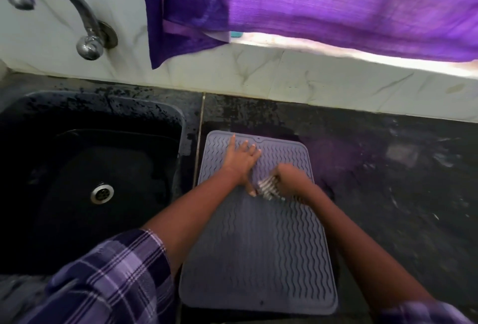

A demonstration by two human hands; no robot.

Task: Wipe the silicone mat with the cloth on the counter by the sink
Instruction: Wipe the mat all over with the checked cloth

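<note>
Head view: grey mat (258, 246) lies on dark counter (388, 181) beside sink (77, 168).

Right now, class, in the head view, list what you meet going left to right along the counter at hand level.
Sink → left hand, flat on the mat → cloth → right hand gripping the cloth → bare counter.
</note>
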